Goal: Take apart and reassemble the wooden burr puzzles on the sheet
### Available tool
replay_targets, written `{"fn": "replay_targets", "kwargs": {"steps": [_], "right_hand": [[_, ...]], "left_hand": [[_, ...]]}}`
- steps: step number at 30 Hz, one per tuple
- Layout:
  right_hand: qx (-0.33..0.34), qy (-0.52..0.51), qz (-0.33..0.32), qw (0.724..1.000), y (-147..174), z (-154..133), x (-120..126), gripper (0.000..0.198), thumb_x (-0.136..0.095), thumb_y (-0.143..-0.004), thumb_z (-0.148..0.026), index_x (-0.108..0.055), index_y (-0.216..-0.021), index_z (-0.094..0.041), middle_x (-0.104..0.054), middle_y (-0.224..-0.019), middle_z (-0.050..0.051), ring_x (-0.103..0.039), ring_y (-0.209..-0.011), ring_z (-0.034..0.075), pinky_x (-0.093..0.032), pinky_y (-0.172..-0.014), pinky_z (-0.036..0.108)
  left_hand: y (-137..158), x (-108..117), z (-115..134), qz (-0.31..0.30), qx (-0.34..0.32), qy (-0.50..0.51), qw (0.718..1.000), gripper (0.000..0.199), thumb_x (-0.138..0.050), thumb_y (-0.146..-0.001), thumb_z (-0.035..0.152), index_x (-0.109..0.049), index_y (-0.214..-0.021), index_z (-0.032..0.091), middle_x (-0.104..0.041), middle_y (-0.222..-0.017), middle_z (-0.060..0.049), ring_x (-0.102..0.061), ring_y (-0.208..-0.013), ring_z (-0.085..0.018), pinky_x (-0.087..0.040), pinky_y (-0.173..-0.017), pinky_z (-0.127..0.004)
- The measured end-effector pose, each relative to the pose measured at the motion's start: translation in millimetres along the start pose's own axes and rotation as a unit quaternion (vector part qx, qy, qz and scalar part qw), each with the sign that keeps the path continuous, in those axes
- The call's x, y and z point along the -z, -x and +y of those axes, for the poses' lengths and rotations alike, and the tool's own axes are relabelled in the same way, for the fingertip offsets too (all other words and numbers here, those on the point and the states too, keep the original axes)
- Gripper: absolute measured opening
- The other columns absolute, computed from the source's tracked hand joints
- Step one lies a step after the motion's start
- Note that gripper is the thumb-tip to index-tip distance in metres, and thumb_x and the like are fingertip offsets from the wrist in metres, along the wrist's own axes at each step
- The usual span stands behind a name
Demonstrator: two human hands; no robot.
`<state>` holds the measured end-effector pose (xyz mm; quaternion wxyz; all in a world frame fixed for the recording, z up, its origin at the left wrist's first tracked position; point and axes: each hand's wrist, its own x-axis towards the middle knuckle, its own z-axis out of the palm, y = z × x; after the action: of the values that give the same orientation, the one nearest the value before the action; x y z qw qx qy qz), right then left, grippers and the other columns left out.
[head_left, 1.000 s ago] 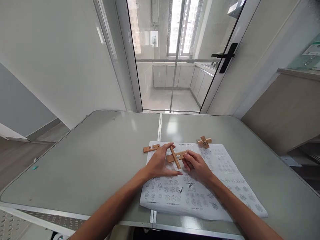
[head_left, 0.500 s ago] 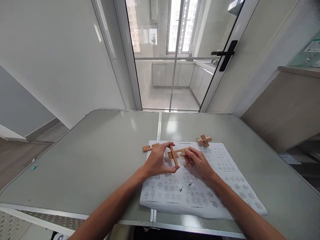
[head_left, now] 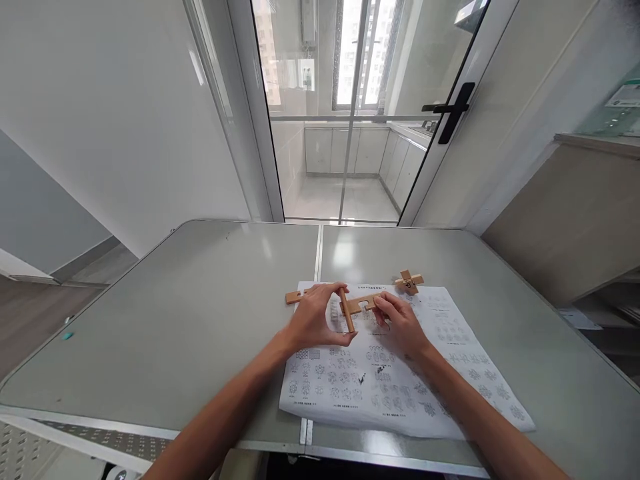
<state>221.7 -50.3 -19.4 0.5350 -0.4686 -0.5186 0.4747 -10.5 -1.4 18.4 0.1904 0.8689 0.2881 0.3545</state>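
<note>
Between the thumb and fingers of my left hand (head_left: 316, 319) a narrow wooden puzzle piece (head_left: 347, 311) is gripped by its two ends, edge toward me. My right hand (head_left: 401, 323) pinches the right end of a notched wooden puzzle piece (head_left: 359, 305). The notched piece's left end meets the middle of the narrow piece; whether it passes through a slot I cannot tell. Another notched wooden piece (head_left: 292, 297) lies left of the sheet, partly hidden behind my left hand. An assembled cross-shaped wooden puzzle (head_left: 409, 282) rests at the sheet's far edge.
Under my hands a printed paper sheet (head_left: 410, 407) with puzzle diagrams lies on the grey folding table (head_left: 165, 333). A metal seam (head_left: 319, 253) runs down the tabletop. A small teal object (head_left: 67, 336) sits near the left edge. Beyond stands a glass door with a black handle (head_left: 453, 112).
The notched piece in my right hand has shifted slightly right and turned, showing more of its flat face. The narrow piece has tilted a little in my left hand.
</note>
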Motion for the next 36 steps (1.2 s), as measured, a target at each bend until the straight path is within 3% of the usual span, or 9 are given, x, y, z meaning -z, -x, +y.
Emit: {"fn": "replay_targets", "kwargs": {"steps": [7,14,20,30,36], "right_hand": [[0.015,0.012,0.023,1.0,2.3,-4.8,-6.1,0.045,-0.062,-0.099,-0.058,-0.053,-0.071,-0.023,-0.047,-0.061,-0.003,-0.04,-0.054,0.014,-0.035,-0.051,0.029],[0.006,0.001,0.021,1.0,2.9,-1.9,-5.3,0.046,-0.063,-0.098,-0.058,-0.053,-0.07,-0.024,-0.047,-0.062,-0.002,-0.041,-0.056,0.015,-0.036,-0.051,0.029],[0.006,0.007,0.034,0.999,3.6,-1.6,-7.0,0.045,-0.063,-0.098,-0.057,-0.051,-0.07,-0.024,-0.046,-0.063,-0.002,-0.04,-0.056,0.015,-0.034,-0.051,0.029],[0.003,0.016,0.038,0.999,3.2,-1.2,-10.0,0.045,-0.061,-0.098,-0.057,-0.051,-0.069,-0.024,-0.045,-0.064,-0.001,-0.038,-0.058,0.016,-0.033,-0.051,0.03],[0.007,0.004,0.112,0.994,2.2,1.7,4.7,0.045,-0.058,-0.1,-0.055,-0.045,-0.068,-0.026,-0.043,-0.059,-0.002,-0.034,-0.054,0.016,-0.033,-0.051,0.031]], "left_hand": [[-0.5,-0.5,-4.2,0.014,0.0,-0.004,1.0,0.08,-0.089,-0.06,0.038,-0.053,-0.131,0.027,-0.073,-0.122,-0.005,-0.07,-0.113,-0.032,-0.05,-0.104,-0.045],[-1.6,6.2,-4.3,-0.032,-0.004,0.018,0.999,0.079,-0.088,-0.062,0.037,-0.053,-0.132,0.028,-0.071,-0.127,-0.006,-0.067,-0.119,-0.033,-0.05,-0.108,-0.046],[-1.9,4.1,-7.7,-0.011,-0.001,0.003,1.0,0.079,-0.089,-0.062,0.041,-0.054,-0.132,0.026,-0.073,-0.123,-0.007,-0.07,-0.115,-0.033,-0.049,-0.108,-0.048],[-2.7,7.7,-8.7,-0.038,-0.014,0.013,0.999,0.079,-0.088,-0.062,0.038,-0.053,-0.132,0.027,-0.072,-0.123,-0.006,-0.068,-0.116,-0.032,-0.05,-0.109,-0.048],[4.5,13.5,-30.4,0.042,0.048,-0.009,0.998,0.079,-0.087,-0.064,0.036,-0.052,-0.135,0.026,-0.07,-0.122,-0.007,-0.067,-0.114,-0.03,-0.058,-0.099,-0.047]]}}
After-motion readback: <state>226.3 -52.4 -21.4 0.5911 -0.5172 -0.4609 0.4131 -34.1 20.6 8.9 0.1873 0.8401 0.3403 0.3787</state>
